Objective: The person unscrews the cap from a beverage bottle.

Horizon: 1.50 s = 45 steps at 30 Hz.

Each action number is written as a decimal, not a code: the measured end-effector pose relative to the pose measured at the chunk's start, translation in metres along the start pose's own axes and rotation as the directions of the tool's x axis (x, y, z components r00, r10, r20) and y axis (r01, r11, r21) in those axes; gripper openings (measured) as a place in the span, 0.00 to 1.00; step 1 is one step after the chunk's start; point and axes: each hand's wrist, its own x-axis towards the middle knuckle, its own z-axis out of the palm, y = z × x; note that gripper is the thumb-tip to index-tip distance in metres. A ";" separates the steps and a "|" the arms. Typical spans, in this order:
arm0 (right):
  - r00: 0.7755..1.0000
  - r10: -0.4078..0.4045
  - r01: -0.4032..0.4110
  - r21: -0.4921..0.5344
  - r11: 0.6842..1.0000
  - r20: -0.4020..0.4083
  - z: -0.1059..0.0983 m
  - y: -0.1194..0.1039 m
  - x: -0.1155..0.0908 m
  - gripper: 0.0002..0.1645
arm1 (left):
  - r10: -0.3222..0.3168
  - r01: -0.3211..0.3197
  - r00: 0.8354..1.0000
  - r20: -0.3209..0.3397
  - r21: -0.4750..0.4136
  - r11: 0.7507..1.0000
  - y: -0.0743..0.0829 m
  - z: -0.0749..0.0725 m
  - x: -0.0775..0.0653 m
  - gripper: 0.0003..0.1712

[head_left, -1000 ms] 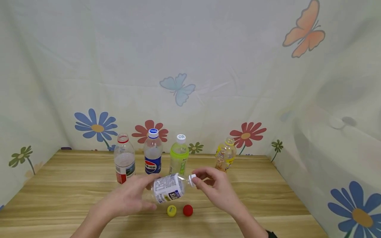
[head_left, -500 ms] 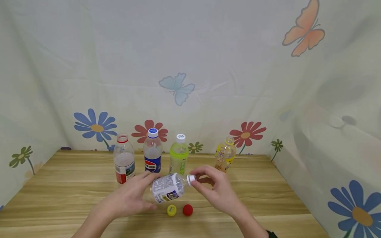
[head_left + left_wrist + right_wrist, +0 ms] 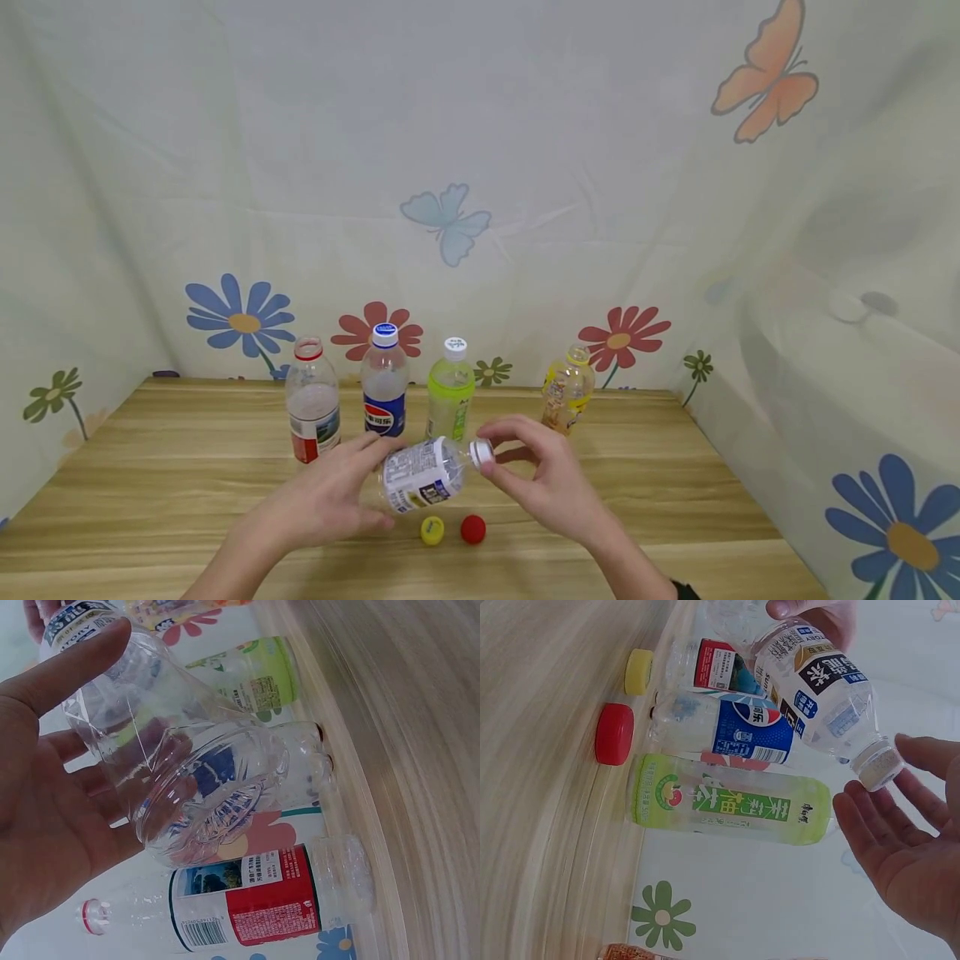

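Suntory oolong tea bottle, lower centre of head view, tilted; left hand curled round it, right hand pinching white cap between thumb and fingertips; twist likely best with bottle steady, unsqueezed, cap kept square

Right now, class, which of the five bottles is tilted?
The white-labelled bottle gripped by the left hand; the other four bottles stand upright on the table.

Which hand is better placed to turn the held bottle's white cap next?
Likely the right hand: its thumb and fingers are at the white cap, while the left hand grips the held bottle.
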 end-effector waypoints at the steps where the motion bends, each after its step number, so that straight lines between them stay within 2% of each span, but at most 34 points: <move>1: 1.000 0.027 -0.027 -0.018 0.999 -0.006 0.000 -0.001 0.000 0.17 | 0.000 0.000 1.000 0.000 0.001 1.000 0.000 0.000 0.000 0.49; 4: 0.992 0.124 -0.125 -0.057 0.991 -0.028 0.000 -0.002 0.000 0.17 | 0.004 -0.004 1.000 0.001 0.002 1.000 0.000 0.000 0.000 0.49; 8: 0.967 0.255 -0.256 -0.078 0.963 -0.029 -0.001 -0.003 0.001 0.14 | 0.011 -0.011 1.000 0.005 0.002 1.000 0.000 0.000 0.000 0.49; 12: 0.952 0.305 -0.303 -0.112 0.946 -0.002 0.000 -0.004 0.001 0.12 | 0.014 -0.014 1.000 0.007 0.008 1.000 0.000 0.000 0.000 0.49; 21: 0.966 0.260 -0.258 -0.125 0.958 0.005 -0.001 -0.007 -0.001 0.10 | 0.025 -0.026 1.000 0.010 0.017 1.000 0.001 0.001 0.000 0.48; 34: 0.981 0.193 -0.191 -0.063 0.979 0.024 -0.001 -0.007 -0.003 0.13 | 0.016 -0.016 1.000 0.022 0.001 1.000 0.000 0.001 0.001 0.48; 41: 0.985 0.165 -0.162 -0.066 0.985 0.046 -0.001 -0.004 -0.002 0.20 | 0.006 -0.006 1.000 0.027 -0.010 1.000 -0.001 0.001 0.001 0.48; 45: 0.984 0.176 -0.170 -0.117 0.978 0.039 -0.001 -0.004 -0.002 0.24 | 0.006 -0.006 1.000 0.027 -0.013 1.000 -0.002 0.001 0.001 0.48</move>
